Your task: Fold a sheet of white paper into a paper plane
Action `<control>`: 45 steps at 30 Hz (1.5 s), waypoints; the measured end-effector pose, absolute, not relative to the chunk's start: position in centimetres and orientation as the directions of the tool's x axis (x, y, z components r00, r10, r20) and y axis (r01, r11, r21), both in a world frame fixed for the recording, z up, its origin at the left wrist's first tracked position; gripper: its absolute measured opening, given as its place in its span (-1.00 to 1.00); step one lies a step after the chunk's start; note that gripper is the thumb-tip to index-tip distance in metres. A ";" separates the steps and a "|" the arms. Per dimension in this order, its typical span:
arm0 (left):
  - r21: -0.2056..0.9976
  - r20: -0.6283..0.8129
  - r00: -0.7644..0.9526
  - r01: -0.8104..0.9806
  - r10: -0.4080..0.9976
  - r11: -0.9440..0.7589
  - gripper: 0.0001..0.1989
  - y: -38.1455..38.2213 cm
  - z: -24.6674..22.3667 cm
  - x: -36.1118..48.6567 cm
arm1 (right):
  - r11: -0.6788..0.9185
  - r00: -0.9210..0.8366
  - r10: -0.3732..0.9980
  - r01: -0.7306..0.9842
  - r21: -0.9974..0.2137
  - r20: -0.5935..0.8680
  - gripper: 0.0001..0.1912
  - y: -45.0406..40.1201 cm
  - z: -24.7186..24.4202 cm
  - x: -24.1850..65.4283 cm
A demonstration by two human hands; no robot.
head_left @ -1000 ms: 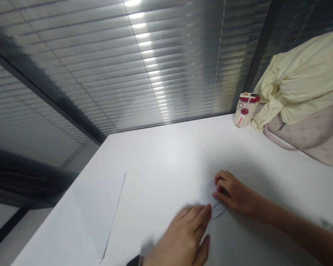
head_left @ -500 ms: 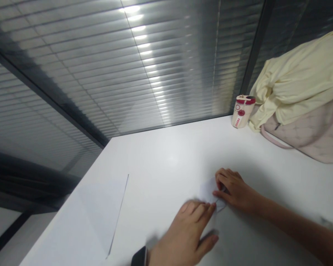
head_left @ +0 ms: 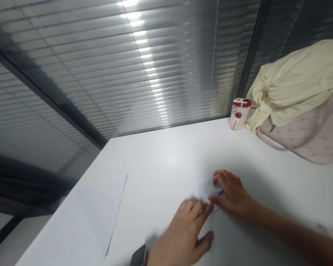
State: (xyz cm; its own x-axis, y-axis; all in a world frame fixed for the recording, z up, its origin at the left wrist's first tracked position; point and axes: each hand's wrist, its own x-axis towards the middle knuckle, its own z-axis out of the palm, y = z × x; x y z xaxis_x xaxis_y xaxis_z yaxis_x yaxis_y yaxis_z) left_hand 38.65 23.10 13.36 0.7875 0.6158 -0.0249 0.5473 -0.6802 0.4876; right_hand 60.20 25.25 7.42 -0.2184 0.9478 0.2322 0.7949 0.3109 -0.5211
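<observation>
Where the hands (head_left: 183, 236) (head_left: 231, 195) meet, folded paper (head_left: 207, 188).

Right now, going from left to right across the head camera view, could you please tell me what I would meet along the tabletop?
Sheet of white paper → left hand → folded piece of paper → right hand → pale pink quilted bag

I have a white desk (head_left: 161, 155) in view, with a sheet of paper (head_left: 100, 214) at its near left. A red-capped bottle (head_left: 240, 114) stands at the far edge, beside a cream garment (head_left: 291, 85) draped over a pink bag (head_left: 302, 142). Slatted blinds (head_left: 100, 74) run behind the desk.
</observation>
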 end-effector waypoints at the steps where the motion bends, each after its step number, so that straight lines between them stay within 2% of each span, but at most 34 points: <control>1: 0.489 -0.019 0.787 0.545 0.616 -0.681 -0.37 23.1 13.3 38.6 | 0.308 -0.216 0.949 0.794 -0.524 0.229 -0.68 25.4 7.3 60.4; 6: 0.492 -0.017 0.792 0.538 0.611 -0.684 -0.37 23.0 13.3 38.5 | 0.244 -0.155 0.966 0.810 -0.534 0.207 -0.78 25.6 7.0 62.3; 11: 0.490 -0.033 0.790 0.547 0.612 -0.679 -0.37 23.0 13.3 38.6 | 0.219 -0.139 0.973 0.812 -0.541 0.185 -0.80 25.8 7.2 63.3; 15: 0.490 -0.014 0.791 0.539 0.612 -0.685 -0.36 22.9 13.3 38.5 | 0.212 -0.129 0.975 0.781 -0.588 0.180 -0.86 26.4 7.2 63.8; 18: 0.484 0.002 0.788 0.538 0.615 -0.690 -0.35 22.9 13.3 38.5 | 0.222 -0.060 0.964 0.722 -0.656 0.260 -0.88 26.6 6.8 63.7; 21: 0.475 0.019 0.796 0.525 0.605 -0.706 -0.35 22.9 13.2 38.5 | 0.244 -0.010 0.938 0.730 -0.638 0.347 -0.72 26.3 6.4 62.7; 24: 0.454 0.018 0.799 0.530 0.601 -0.717 -0.33 22.9 12.9 38.3 | 0.297 -0.113 0.931 0.787 -0.541 0.347 -0.45 25.9 6.5 61.5; 30: 0.366 0.018 0.807 0.544 0.590 -0.755 -0.28 22.3 11.5 38.0 | 0.286 -0.168 0.950 0.808 -0.515 0.263 -0.58 26.7 6.9 62.3; 34: 0.295 0.060 0.802 0.555 0.595 -0.778 -0.17 21.3 10.5 38.0 | 0.351 -0.187 0.915 0.808 -0.473 0.358 -0.46 27.4 7.6 62.3; 36: 0.281 0.054 0.819 0.536 0.571 -0.796 -0.15 20.8 9.7 38.3 | 0.462 -0.266 0.866 0.750 -0.473 0.424 -0.51 27.0 8.3 61.7; 38: 0.292 0.029 0.805 0.560 0.593 -0.775 -0.14 20.2 8.7 38.9 | 0.576 -0.380 0.813 0.640 -0.509 0.442 -0.66 25.9 9.2 60.9; 40: 0.332 -0.017 0.730 0.648 0.683 -0.685 -0.11 19.6 7.6 39.8 | 0.609 -0.437 0.793 0.562 -0.559 0.424 -0.74 24.3 9.9 60.3; 43: 0.427 -0.077 0.624 0.726 0.778 -0.539 -0.13 18.6 7.0 41.3 | 0.608 -0.508 0.789 0.562 -0.561 0.346 -0.68 22.1 9.9 59.9; 45: 0.471 -0.068 0.588 0.731 0.806 -0.494 -0.19 18.4 7.7 41.7 | 0.617 -0.540 0.780 0.577 -0.535 0.316 -0.65 21.3 9.5 60.1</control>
